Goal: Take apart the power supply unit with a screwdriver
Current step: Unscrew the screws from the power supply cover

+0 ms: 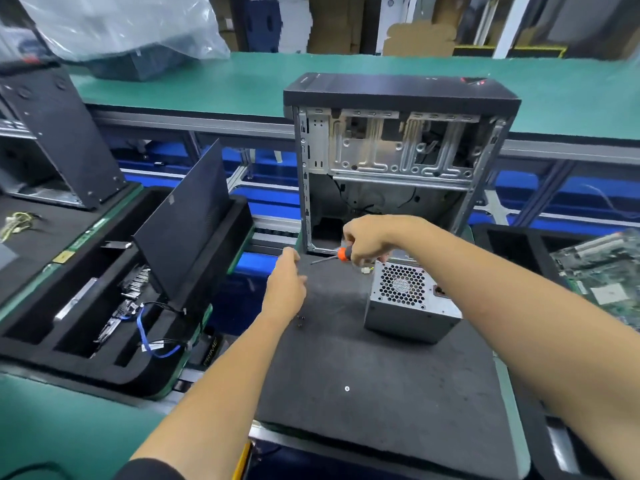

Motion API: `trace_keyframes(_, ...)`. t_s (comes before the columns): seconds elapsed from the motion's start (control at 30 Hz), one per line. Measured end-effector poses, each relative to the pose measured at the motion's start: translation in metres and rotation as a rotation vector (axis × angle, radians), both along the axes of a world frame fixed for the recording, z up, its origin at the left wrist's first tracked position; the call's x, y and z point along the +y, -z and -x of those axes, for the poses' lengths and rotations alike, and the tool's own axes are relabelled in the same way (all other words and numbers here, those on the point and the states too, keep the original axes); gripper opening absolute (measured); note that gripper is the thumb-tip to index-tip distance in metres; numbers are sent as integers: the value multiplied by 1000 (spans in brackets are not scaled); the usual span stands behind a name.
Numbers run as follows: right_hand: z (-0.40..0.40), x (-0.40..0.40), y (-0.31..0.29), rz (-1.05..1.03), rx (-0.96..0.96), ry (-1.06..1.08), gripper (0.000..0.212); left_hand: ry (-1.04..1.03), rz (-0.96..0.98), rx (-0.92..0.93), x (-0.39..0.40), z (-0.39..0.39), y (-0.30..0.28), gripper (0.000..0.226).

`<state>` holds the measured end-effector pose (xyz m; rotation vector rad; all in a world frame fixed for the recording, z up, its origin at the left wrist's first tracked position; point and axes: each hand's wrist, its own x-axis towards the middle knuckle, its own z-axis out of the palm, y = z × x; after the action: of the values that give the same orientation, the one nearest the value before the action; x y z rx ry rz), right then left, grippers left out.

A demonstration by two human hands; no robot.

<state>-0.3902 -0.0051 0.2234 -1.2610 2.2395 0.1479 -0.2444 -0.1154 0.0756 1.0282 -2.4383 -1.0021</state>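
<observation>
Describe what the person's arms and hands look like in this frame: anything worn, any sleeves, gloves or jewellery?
Both hands are bare: no gloves on the left hand or the right hand. No rings, watch or wristband show on either wrist. Both forearms are uncovered along their whole visible length. Only at the bottom edge does a dark, apparently black sleeve show, on the left arm near the elbow. The right arm leaves the frame with no sleeve seen.

Right hand (372,242) fingers curled in a grip, left hand (285,284) extended forward, fingers relaxed
</observation>
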Motion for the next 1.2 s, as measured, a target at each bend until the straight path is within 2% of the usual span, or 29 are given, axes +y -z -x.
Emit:
trace_keyframes(0.07, 8, 12, -23, 52, 31, 8, 22, 100, -27, 35, 11, 14, -18, 37)
trace_keyframes(0.2, 20, 47, -70, 101, 114, 37, 21, 325, 84, 103, 47, 49, -47, 5)
trace_keyframes(0.27, 23, 70, -90, 159, 143, 79, 19, 392, 141, 143, 70, 65, -61, 8)
trace_keyframes(0.4, 30, 116, -123, 471, 188, 170, 18, 600, 148, 157, 120, 92, -81, 11)
trace_keyframes(0.57, 32, 154, -111, 428, 341, 209, 26, 726, 43, 111, 168, 116, -82, 14)
trace_keyframes(0.73, 31, 172, -88, 414, 311, 287, 39, 768, 113, 9, 179, 122, -63, 9)
trace_keyframes(0.9, 30, 171, -82, 460, 289, 313, 40, 722, 46, 23, 173, 117, -57, 5)
trace_keyframes(1.2, 31, 162, -73, 472, 266, 274, 20, 743, 113, 5, 169, 117, -57, 10)
